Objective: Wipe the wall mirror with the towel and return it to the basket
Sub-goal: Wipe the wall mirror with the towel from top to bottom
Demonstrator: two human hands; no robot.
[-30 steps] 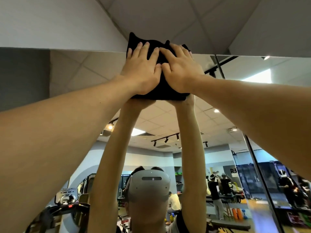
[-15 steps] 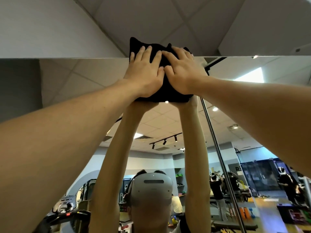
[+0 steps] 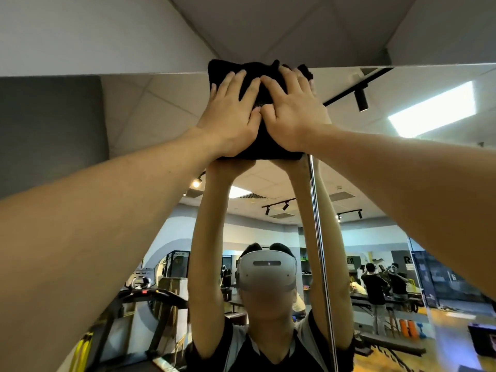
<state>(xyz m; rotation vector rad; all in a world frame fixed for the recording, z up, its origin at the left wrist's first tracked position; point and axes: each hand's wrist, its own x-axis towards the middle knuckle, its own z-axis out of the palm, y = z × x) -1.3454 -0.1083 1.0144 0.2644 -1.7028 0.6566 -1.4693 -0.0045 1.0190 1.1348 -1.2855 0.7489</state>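
The towel (image 3: 257,76) is pressed flat at the mirror (image 3: 134,116) top by both side-by-side hands, left hand (image 3: 230,114) and right hand (image 3: 295,114), so it could be dropped if pressure slackens.

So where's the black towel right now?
In the head view, the black towel sits top centre, pressed flat by the left hand and right hand against the mirror's upper edge.

One black towel (image 3: 264,76), one wall mirror (image 3: 150,108), two hands: left hand (image 3: 230,114), right hand (image 3: 292,114).
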